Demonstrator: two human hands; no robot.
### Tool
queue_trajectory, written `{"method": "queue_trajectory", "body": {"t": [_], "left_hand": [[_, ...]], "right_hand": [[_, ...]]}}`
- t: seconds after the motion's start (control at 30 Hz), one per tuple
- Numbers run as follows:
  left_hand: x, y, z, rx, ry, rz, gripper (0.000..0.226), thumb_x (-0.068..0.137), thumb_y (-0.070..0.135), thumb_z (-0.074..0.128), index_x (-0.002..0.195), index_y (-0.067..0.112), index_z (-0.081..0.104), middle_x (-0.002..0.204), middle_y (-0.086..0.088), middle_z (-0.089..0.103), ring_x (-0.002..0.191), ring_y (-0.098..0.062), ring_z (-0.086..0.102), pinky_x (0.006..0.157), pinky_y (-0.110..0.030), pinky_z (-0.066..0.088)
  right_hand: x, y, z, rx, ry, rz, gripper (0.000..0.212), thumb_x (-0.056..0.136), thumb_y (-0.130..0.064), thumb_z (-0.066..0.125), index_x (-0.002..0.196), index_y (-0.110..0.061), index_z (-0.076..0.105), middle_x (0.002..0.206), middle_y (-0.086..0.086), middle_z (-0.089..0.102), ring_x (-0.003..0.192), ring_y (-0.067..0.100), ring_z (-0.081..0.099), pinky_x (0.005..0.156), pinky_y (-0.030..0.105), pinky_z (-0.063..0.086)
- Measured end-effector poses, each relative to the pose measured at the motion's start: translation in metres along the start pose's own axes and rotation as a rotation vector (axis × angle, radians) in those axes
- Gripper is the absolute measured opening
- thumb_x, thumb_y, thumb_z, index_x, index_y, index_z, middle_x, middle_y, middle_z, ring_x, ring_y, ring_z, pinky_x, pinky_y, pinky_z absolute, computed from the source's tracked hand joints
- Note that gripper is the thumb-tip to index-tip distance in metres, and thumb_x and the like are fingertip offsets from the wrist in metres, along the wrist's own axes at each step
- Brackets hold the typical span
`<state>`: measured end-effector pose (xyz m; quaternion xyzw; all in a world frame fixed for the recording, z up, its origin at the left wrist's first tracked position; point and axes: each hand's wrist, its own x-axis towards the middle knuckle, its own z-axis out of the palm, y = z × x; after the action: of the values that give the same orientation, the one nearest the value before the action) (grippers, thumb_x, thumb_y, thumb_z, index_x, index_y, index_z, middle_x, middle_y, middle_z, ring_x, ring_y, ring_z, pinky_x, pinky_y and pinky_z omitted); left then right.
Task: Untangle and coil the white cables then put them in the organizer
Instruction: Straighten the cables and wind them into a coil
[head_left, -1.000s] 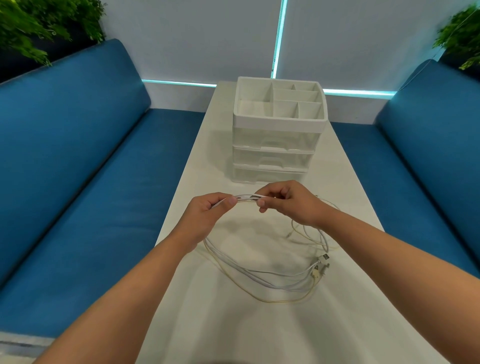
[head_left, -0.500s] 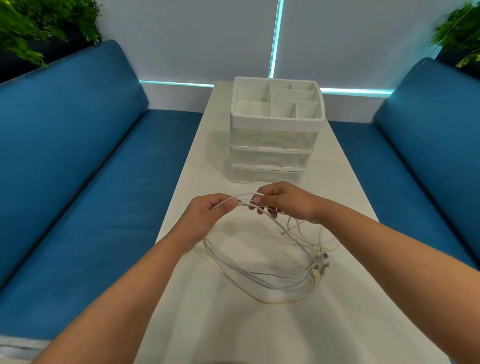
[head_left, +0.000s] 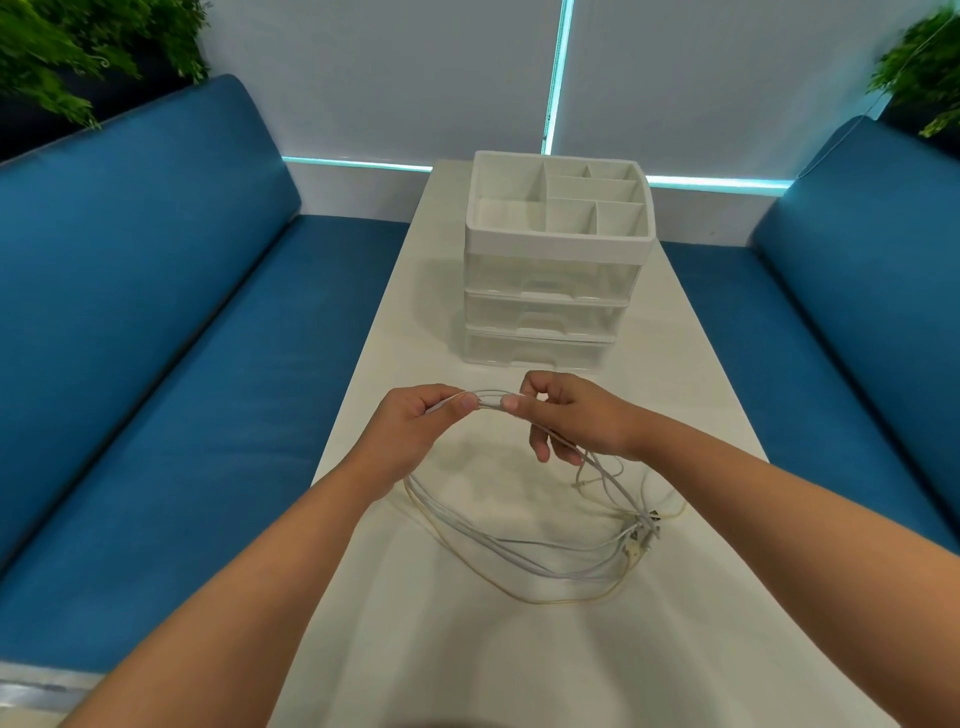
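Note:
Several white cables (head_left: 524, 553) lie in a loose loop on the white table (head_left: 467, 649), their plugs bunched at the right (head_left: 641, 535). The top of the loop is lifted off the table. My left hand (head_left: 410, 431) pinches that bundle between thumb and forefinger. My right hand (head_left: 566, 415) pinches the same bundle a finger's width to the right, and strands run down under its palm to the plugs. The white organizer (head_left: 558, 244), with an open divided top tray and three clear drawers, stands just beyond my hands.
Blue sofa cushions (head_left: 156, 312) run along both sides of the narrow table. Green plants (head_left: 67, 47) sit at the upper corners. A white wall with a lit strip closes the far end.
My right hand has lifted slightly, and the strands beneath it now hang tauter toward the plugs. My left hand keeps its pinch in much the same place.

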<state>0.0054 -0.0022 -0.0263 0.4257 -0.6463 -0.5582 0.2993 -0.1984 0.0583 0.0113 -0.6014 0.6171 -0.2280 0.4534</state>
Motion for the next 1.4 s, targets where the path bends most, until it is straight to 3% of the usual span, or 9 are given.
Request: {"method": "queue_trajectory", "body": {"t": [0.2,0.3,0.43,0.6,0.77,0.93,1.13,1.23,1.4], "left_hand": [[0.0,-0.003,-0.003,-0.004,-0.013,-0.019,0.019,0.092,0.036,0.064,0.098,0.023,0.076,0.094,0.013,0.075,0.085,0.007,0.064,0.073,-0.007,0.043],[0.0,-0.005,-0.005,0.011,-0.027,-0.033,0.019,0.091,0.036,0.065,0.099,0.023,0.076,0.097,0.015,0.075,0.09,0.008,0.065,0.075,-0.006,0.043],[0.0,-0.007,-0.003,0.05,-0.062,-0.038,0.017,0.092,0.036,0.065,0.098,0.026,0.077,0.097,0.018,0.075,0.093,0.008,0.064,0.076,-0.004,0.042],[0.001,-0.006,-0.002,0.049,-0.059,-0.046,0.021,0.093,0.037,0.064,0.1,0.023,0.077,0.1,0.016,0.075,0.095,0.012,0.063,0.078,-0.007,0.042],[0.003,-0.005,-0.003,0.058,-0.026,-0.075,0.021,0.093,0.039,0.063,0.094,0.024,0.077,0.1,0.017,0.073,0.088,0.012,0.061,0.074,-0.011,0.041],[0.004,-0.008,-0.002,0.058,-0.012,-0.086,0.021,0.093,0.04,0.063,0.091,0.024,0.076,0.1,0.019,0.071,0.091,0.014,0.058,0.075,-0.013,0.04],[0.004,-0.008,-0.002,0.086,-0.031,-0.079,0.022,0.092,0.041,0.063,0.091,0.024,0.077,0.1,0.019,0.071,0.092,0.016,0.058,0.075,-0.009,0.038],[0.004,-0.008,-0.001,0.087,-0.028,-0.088,0.022,0.092,0.042,0.063,0.09,0.024,0.076,0.101,0.019,0.071,0.095,0.012,0.058,0.075,-0.013,0.039],[0.003,-0.005,0.001,0.093,-0.018,-0.07,0.028,0.096,0.039,0.058,0.094,0.017,0.075,0.064,0.029,0.063,0.059,0.016,0.053,0.065,-0.016,0.037]], "right_hand": [[0.002,0.005,-0.002,-0.028,-0.067,-0.028,0.019,0.094,-0.019,0.058,0.083,-0.014,0.044,0.068,0.008,0.071,0.039,0.018,0.043,0.044,0.026,0.034],[-0.001,0.007,-0.007,-0.068,-0.073,-0.003,0.015,0.095,-0.022,0.056,0.085,-0.015,0.047,0.068,0.005,0.071,0.044,0.016,0.044,0.05,0.028,0.035],[-0.004,0.008,-0.01,-0.409,-0.036,0.005,0.017,0.096,-0.028,0.05,0.082,-0.02,0.049,0.06,-0.004,0.063,0.047,0.007,0.043,0.053,0.022,0.037],[-0.005,0.01,-0.01,-0.673,0.016,-0.024,0.019,0.099,-0.032,0.042,0.091,-0.015,0.041,0.067,-0.002,0.048,0.059,0.015,0.04,0.053,0.028,0.03],[-0.004,0.015,-0.015,-0.67,0.027,-0.124,0.021,0.099,-0.034,0.044,0.089,-0.019,0.033,0.062,-0.004,0.043,0.056,0.015,0.035,0.055,0.031,0.029],[-0.003,0.021,-0.02,-0.767,0.052,-0.203,0.021,0.102,-0.037,0.038,0.085,-0.025,0.042,0.062,-0.007,0.047,0.057,0.01,0.042,0.059,0.031,0.033],[-0.004,0.025,-0.026,-0.504,0.069,-0.094,0.037,0.097,-0.05,0.045,0.076,-0.025,0.062,0.054,-0.009,0.053,0.049,0.005,0.045,0.058,0.023,0.039],[-0.004,0.029,-0.026,-0.28,0.025,-0.035,0.033,0.095,-0.047,0.052,0.083,-0.02,0.067,0.05,-0.007,0.052,0.05,0.01,0.042,0.059,0.024,0.038],[-0.002,0.03,-0.027,-0.221,0.033,-0.032,0.018,0.097,-0.036,0.054,0.084,-0.024,0.056,0.06,-0.009,0.055,0.059,0.011,0.043,0.065,0.027,0.037]]}}
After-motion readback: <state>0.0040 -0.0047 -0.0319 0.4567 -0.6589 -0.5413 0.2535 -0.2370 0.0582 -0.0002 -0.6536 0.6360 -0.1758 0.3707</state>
